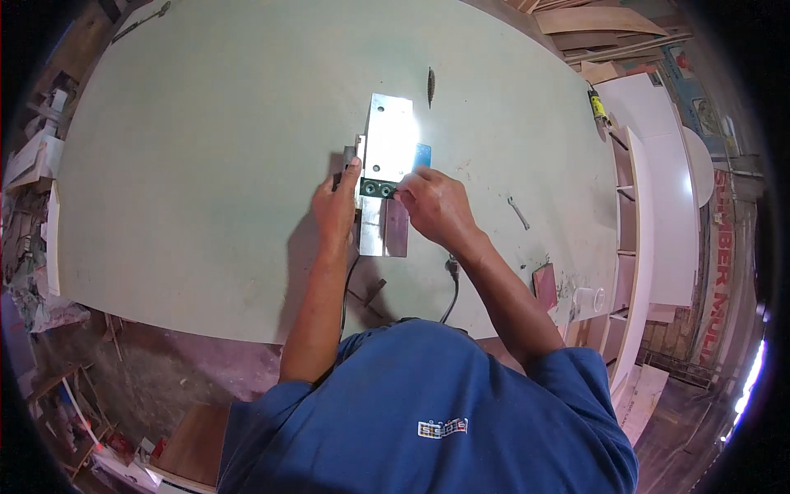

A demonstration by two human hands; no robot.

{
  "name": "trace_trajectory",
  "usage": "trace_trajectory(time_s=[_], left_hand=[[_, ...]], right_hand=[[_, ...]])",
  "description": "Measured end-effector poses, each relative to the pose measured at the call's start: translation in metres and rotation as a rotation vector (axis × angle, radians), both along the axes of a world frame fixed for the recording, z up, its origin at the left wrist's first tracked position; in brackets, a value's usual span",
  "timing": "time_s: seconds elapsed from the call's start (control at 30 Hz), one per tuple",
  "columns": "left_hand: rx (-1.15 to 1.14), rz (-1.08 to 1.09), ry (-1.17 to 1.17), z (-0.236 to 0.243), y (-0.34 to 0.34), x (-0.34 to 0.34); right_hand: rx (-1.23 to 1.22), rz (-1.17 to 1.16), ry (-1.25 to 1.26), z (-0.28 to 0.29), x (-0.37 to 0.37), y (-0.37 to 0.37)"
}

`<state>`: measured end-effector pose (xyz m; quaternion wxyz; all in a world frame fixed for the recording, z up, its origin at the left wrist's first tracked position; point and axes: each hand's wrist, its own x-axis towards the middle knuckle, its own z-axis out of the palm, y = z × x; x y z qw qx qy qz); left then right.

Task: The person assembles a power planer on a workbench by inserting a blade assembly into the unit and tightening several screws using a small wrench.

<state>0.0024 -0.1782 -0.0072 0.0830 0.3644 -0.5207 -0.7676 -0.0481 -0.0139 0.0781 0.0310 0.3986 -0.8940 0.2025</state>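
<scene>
An electric hand planer [381, 226] lies upside down on the pale green table, its shiny metal sole facing up. Across the middle of the sole runs a dark cutter block [378, 188] with round bolt heads. My left hand [334, 207] is closed on the planer's left side, thumb up along its edge and the other fingers partly hidden. At the right end of the cutter block, my right hand [432, 204] has its fingers pinched together; whatever is between them is hidden. A bit of blue body shows beyond the right fingers.
A small wrench [518, 212] lies right of my right hand. Farther off are a dark slim piece [430, 87], a reddish block [545, 286] and a clear cup [586, 302]. The planer's cord and plug [452, 267] are near my body. A white shelf unit [627, 222] stands along the right edge.
</scene>
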Motion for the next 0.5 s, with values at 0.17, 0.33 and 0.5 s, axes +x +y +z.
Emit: trace_trajectory(time_s=[0.17, 0.33, 0.5], left_hand=[[0.024, -0.007, 0.009, 0.000, -0.001, 0.001], [0.016, 0.007, 0.020, -0.006, -0.001, -0.001], [0.135, 0.032, 0.050, -0.009, 0.000, -0.003]], right_hand=[[0.113, -0.084, -0.009, 0.002, 0.004, -0.005], [0.051, -0.091, -0.074, 0.003, 0.006, -0.006], [-0.041, -0.049, -0.151, 0.005, 0.002, -0.001]])
